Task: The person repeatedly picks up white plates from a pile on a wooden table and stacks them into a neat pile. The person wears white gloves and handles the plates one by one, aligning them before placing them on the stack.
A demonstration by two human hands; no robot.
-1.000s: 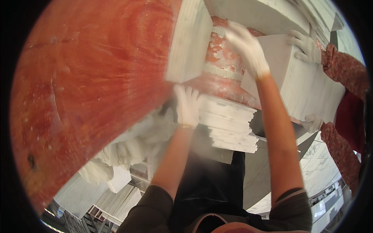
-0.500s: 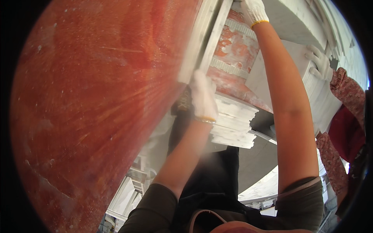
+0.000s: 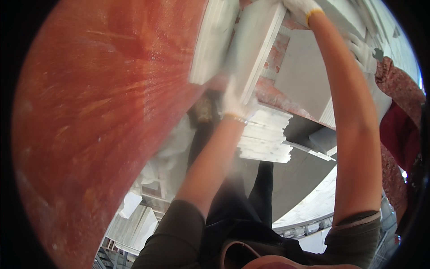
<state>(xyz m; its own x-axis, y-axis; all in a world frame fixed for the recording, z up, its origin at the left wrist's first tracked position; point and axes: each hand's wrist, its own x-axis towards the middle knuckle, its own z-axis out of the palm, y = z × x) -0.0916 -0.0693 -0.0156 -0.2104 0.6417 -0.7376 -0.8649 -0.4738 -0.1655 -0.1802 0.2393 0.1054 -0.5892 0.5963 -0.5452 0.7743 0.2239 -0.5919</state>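
Note:
A long pale stone tile (image 3: 257,38) stands tilted at the top centre, its broad grey face and thin edge showing. My left hand (image 3: 237,102), in a white glove, grips its near end; the fingers are somewhat blurred. At the far end my right hand (image 3: 301,6), also gloved, is closed at the tile's corner, partly cut off by the picture's upper edge. Left of this tile lies a stack of similar tiles (image 3: 212,45) against the red surface. Under and beside the tile shows a red, white-smeared support (image 3: 275,93) with ribbed strips.
A large red, dusty surface (image 3: 103,112) fills the left. More pale tiles (image 3: 302,67) stand at the right, near a co-worker's gloved hand (image 3: 360,51) and patterned sleeve (image 3: 398,80). Rough-edged white slabs (image 3: 266,134) are stacked below my left hand, above my legs.
The tile has swung away from the left stack and tipped, so its broad face now shows. My right hand has shifted right. The view has moved slightly.

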